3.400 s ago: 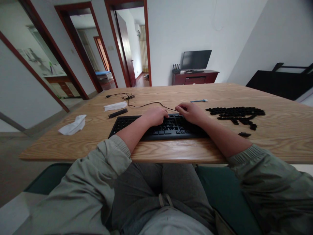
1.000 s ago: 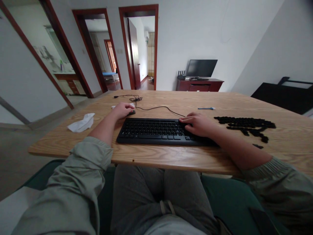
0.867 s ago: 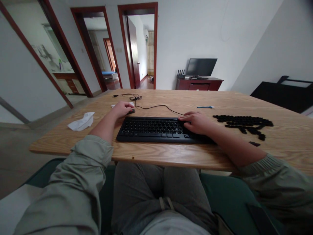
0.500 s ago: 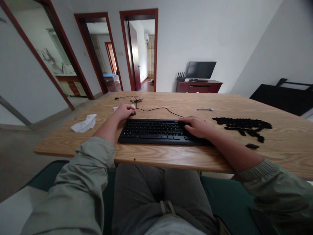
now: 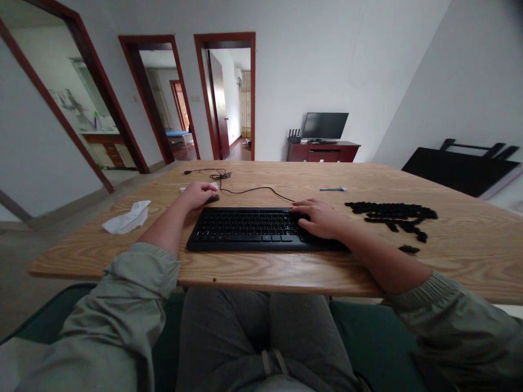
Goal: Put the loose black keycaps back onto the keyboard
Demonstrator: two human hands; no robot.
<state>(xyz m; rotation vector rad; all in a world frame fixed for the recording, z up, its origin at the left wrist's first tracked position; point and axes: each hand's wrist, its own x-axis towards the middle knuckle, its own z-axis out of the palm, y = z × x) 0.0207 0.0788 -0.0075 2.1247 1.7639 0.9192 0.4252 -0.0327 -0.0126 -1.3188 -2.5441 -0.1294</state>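
Keyboard point(image 5: 245, 231) is lying along the table's point(image 5: 253, 268) near side, probably light, stiff and slick; I'd be grabbing both short ends. Right hand point(image 5: 317, 219) is resting loosely open on its right end. Left hand point(image 5: 198, 195) is resting half-curled on a black bar point(image 5: 213, 198), can't tell if gripping. I'm counting one keyboard, one bar, one cord point(image 5: 220, 175), one brush point(image 5: 333, 189), two tissues point(image 5: 127, 218); black bits point(image 5: 388, 210) on the right are lying too thick to count.
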